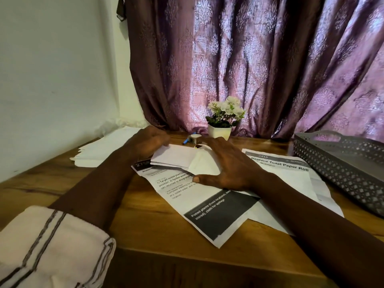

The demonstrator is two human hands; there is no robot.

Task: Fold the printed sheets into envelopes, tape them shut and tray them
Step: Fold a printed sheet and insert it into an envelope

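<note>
A white, partly folded sheet (176,157) lies on the wooden table between both hands. My left hand (148,141) grips its far left edge with curled fingers. My right hand (225,163) lies flat on its right side, pressing a folded-over flap down. Beneath it rests a printed sheet (199,202) with a black band, turned at an angle. A second printed sheet (291,173), headed "Replace Toilet Paper Roll", sits to the right. The grey perforated tray (340,165) stands at the far right. A small tape roll (194,139) sits behind the hands.
A stack of white paper (104,150) lies at the back left by the wall. A white pot of flowers (221,121) stands at the back centre before a purple curtain. A blue pen (186,141) lies beside the tape. The table's front edge runs near me.
</note>
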